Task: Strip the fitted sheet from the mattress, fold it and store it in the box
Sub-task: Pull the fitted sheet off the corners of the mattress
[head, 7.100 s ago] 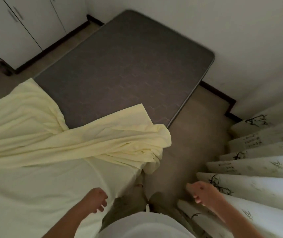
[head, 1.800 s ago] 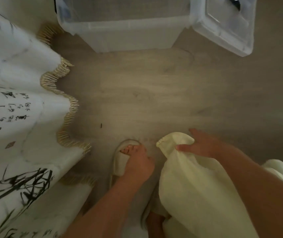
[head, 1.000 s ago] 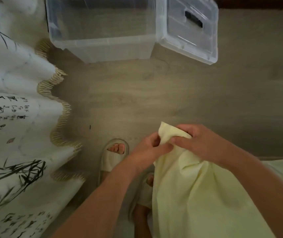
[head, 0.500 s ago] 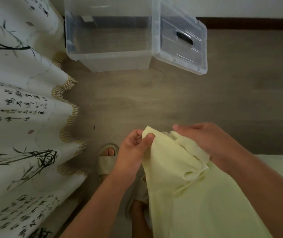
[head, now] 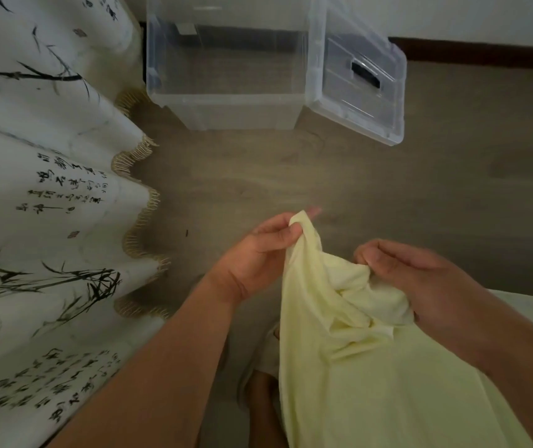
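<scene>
Bare forearms (head: 168,360), pale sandal (head: 265,354) on foot (head: 263,405)

Illegible ink calligraphy on curtain (head: 48,195)

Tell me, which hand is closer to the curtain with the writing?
Left. The left hand pinches the sheet on the side toward the curtain; the right hand grips it farther away.

Setting: a room in a home, probably a bedroom. Indicators:
- a wood-look plank floor (head: 388,195) across the centre
- a white curtain (head: 32,189) printed with ink bamboo and calligraphy, edged with a tan fringe (head: 142,227), from 7 to 11 o'clock
- a clear plastic storage box (head: 242,114) at 12 o'clock, its lid (head: 362,92) touching it at 1 o'clock
- a dark skirting board (head: 485,54) under a white wall (head: 452,17) at 2 o'clock
- a pale yellow bed sheet (head: 371,383) at 5 o'clock
</scene>
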